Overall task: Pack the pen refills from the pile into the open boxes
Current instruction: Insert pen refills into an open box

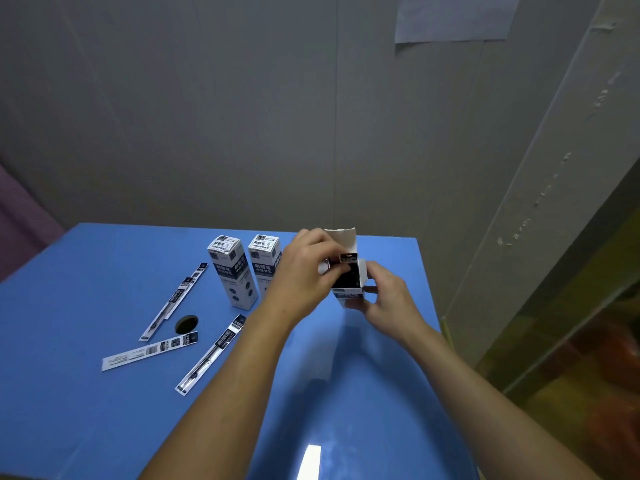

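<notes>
Blue covers the whole table [104, 427], and a small open box [349, 289] stands near its far right corner. Its white lid flap [343, 237] points up. Inside the box the dark tops of packed pen refills [349, 271] show.

The left hand [304, 268] reaches over the box from the left side. Its fingers [334, 268] are bent and pinch the top of a refill at the box mouth. The right hand [388, 299] holds the box from the right side, with the thumb on the front and the other fingers curled around the side. Both hands touch the box.

Two shut boxes stand upright near the far edge, just left of the hands: a left shut box [233, 271] and a right shut box [265, 261]. The left hand hides part of the right one.

Loose refills in flat packets lie toward the left edge. A long packet [175, 301] lies tilted, a short packet [150, 349] lies below it, and a third packet [211, 355] lies beside the left arm. A round dark hole [186, 323] sits in the table between them.
</notes>
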The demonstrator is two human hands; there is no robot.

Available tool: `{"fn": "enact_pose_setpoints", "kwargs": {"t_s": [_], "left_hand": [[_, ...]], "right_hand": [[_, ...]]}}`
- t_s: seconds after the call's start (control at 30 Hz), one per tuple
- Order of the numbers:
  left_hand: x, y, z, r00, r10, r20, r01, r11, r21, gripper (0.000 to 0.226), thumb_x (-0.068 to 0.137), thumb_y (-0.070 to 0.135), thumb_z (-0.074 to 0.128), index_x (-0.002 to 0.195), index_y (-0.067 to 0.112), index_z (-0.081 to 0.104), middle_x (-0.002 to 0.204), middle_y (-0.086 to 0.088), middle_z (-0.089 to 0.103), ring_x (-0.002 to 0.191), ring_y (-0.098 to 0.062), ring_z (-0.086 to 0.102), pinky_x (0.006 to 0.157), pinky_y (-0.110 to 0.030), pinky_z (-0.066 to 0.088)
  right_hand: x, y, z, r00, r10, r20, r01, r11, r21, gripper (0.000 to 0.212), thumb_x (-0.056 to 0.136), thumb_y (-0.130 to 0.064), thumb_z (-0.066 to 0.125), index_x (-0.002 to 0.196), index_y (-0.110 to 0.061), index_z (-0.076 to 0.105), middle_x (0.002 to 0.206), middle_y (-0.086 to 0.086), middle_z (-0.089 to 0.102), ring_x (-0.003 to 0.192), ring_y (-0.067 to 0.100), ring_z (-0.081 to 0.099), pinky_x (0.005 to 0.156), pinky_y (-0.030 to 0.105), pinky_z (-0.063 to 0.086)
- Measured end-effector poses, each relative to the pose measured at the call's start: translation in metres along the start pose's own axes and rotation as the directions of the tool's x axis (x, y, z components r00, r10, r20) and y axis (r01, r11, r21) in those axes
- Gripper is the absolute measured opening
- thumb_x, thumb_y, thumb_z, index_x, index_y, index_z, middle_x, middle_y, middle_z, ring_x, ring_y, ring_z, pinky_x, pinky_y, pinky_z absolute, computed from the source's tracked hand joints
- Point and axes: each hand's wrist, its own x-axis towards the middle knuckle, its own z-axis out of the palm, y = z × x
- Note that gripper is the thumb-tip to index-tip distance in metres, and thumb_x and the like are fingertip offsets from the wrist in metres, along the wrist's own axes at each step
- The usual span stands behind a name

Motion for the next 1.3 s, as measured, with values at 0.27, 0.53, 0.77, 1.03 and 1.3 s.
{"fn": "enact_pose_setpoints", "kwargs": {"t_s": [0.27, 0.53, 0.77, 1.03, 1.3], "left_hand": [[-0.002, 0.006, -0.006, 0.998, 0.056, -0.022, -0.056, 0.998, -0.017, 0.011, 0.083, 0.011, 0.077, 0.090, 0.018, 0.074, 0.087, 0.012, 0.060, 0.082, -0.008, 0.052, 0.073, -0.012, 0.037], [-0.007, 0.011, -0.002, 1.000, -0.011, 0.000, 0.011, 0.997, -0.077, 0.019, 0.082, 0.013, 0.073, 0.100, 0.019, 0.068, 0.088, 0.009, 0.060, 0.082, -0.011, 0.055, 0.074, -0.014, 0.038], [-0.006, 0.004, 0.000, 0.991, 0.059, 0.122, -0.062, 0.998, 0.021, 0.010, 0.083, 0.018, 0.074, 0.090, 0.014, 0.070, 0.085, 0.007, 0.063, 0.080, -0.013, 0.057, 0.071, -0.022, 0.043], [-0.010, 0.007, 0.009, 0.994, 0.089, 0.058, -0.099, 0.975, 0.198, 0.011, 0.082, 0.017, 0.071, 0.090, 0.020, 0.064, 0.088, 0.010, 0.062, 0.086, -0.015, 0.058, 0.078, -0.029, 0.031], [-0.007, 0.004, 0.006, 0.995, 0.067, 0.074, -0.081, 0.975, 0.209, 0.014, 0.081, 0.002, 0.073, 0.089, 0.010, 0.065, 0.088, -0.001, 0.067, 0.083, -0.026, 0.059, 0.075, -0.039, 0.049]], "right_hand": [[-0.005, 0.003, -0.003, 0.998, 0.054, 0.013, -0.054, 0.999, -0.007, 0.048, 0.072, -0.008, 0.083, 0.111, -0.021, 0.059, 0.105, -0.015, 0.064, 0.100, 0.006, 0.060, 0.085, 0.032, 0.057], [-0.014, 0.002, -0.001, 0.996, 0.077, 0.049, -0.077, 0.997, -0.012, 0.047, 0.072, -0.009, 0.083, 0.109, -0.023, 0.058, 0.102, -0.016, 0.063, 0.099, 0.005, 0.059, 0.084, 0.028, 0.056], [-0.015, 0.002, -0.002, 0.995, 0.085, 0.055, -0.084, 0.996, -0.014, 0.048, 0.071, -0.009, 0.083, 0.107, -0.027, 0.058, 0.103, -0.017, 0.063, 0.100, 0.005, 0.059, 0.085, 0.031, 0.057], [-0.015, 0.002, 0.003, 0.995, 0.068, 0.077, -0.066, 0.998, -0.024, 0.043, 0.072, -0.013, 0.082, 0.106, -0.024, 0.058, 0.099, -0.015, 0.063, 0.096, 0.007, 0.060, 0.083, 0.032, 0.057], [-0.012, 0.006, 0.002, 0.993, 0.051, 0.105, -0.041, 0.994, -0.099, 0.044, 0.074, -0.020, 0.079, 0.111, -0.024, 0.057, 0.104, -0.010, 0.062, 0.097, 0.011, 0.059, 0.083, 0.036, 0.056]]}}
